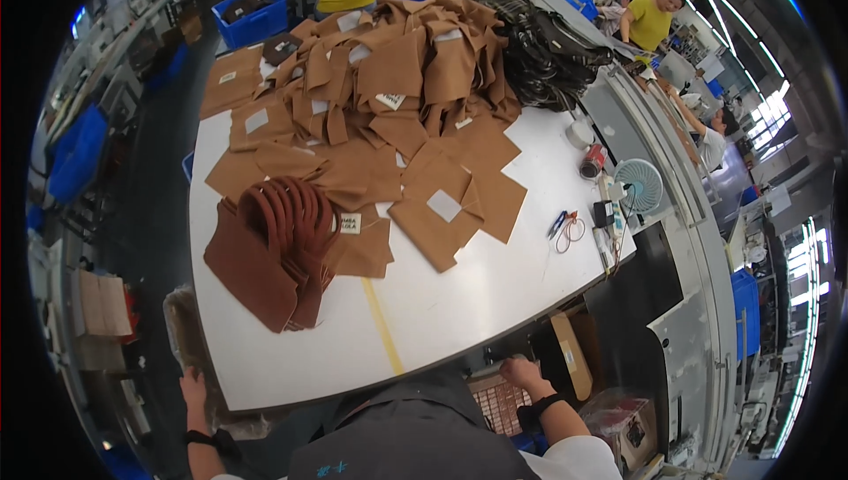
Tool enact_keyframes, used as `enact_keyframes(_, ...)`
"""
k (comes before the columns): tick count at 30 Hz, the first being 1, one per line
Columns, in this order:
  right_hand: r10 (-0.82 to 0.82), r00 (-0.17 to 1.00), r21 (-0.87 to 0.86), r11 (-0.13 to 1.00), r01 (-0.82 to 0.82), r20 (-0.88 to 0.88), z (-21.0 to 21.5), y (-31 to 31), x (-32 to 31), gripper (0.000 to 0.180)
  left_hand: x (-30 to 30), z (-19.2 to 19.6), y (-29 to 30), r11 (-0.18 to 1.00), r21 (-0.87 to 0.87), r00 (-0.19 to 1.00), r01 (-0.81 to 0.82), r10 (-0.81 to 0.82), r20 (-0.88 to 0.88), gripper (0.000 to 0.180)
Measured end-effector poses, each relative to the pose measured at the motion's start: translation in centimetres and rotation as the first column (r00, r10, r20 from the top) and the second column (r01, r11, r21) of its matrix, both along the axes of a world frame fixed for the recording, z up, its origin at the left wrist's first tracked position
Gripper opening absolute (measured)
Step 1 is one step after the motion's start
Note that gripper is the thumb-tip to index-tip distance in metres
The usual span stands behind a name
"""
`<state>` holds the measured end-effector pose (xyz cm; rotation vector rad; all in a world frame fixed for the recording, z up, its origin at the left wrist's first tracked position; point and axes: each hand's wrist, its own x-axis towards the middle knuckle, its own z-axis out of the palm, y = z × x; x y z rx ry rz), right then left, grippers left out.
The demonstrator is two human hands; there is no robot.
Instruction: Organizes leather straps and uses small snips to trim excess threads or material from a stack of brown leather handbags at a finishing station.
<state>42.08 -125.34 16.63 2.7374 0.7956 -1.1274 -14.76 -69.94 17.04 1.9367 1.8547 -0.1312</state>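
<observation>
Beside the table (477, 303), left hand (193, 389) near its left corner; right hand (521, 372) near a part-hidden checked panel (497, 404); cannot tell fingers' state, spread or pinching. On top, curved straps (284, 211), then brown pieces (390, 69), undermost buried; beyond, black heap (548, 56), indistinct.

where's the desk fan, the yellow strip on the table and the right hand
Desk fan (638, 186), head view, on its round grille.
Yellow strip (382, 325), head view, midway along it.
Right hand (523, 372), head view, on its back.
</observation>
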Motion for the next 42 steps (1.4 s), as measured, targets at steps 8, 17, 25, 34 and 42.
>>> enact_keyframes(8, -0.058, 0.983, -0.311, 0.95, 0.001, -0.172, -14.5, -4.1, 3.8, 0.06, 24.3, 9.0, -7.8, 0.708, 0.525, 0.823, 0.472, -0.568, 0.024, 0.052)
enact_keyframes(17, 0.157, 0.899, -0.067, 0.977, -0.201, -0.41, -27.0, -8.3, 3.1, 0.059, 35.0, 7.5, -5.3, 0.609, 0.77, 0.928, 0.188, -0.367, 0.063, 0.043)
enact_keyframes(25, 0.231, 0.877, 0.085, 0.973, -0.215, -0.421, -28.9, -7.8, 3.4, 0.055, 27.9, 4.5, 2.8, 0.648, 0.705, 0.941, 0.288, -0.328, -0.083, 0.044)
enact_keyframes(34, 0.378, 0.877, 0.201, 0.922, -0.33, -0.295, -28.7, -6.0, 6.9, 0.05, 18.8, -0.7, 7.2, 0.65, 0.571, 0.84, 0.502, -0.211, -0.499, 0.044)
enact_keyframes(42, 0.542, 0.829, 0.288, 0.823, -0.49, -0.137, -26.0, -5.3, 11.2, 0.047, 21.9, -1.2, 0.6, 0.866, 0.481, 0.971, 0.136, -0.213, 0.108, 0.046)
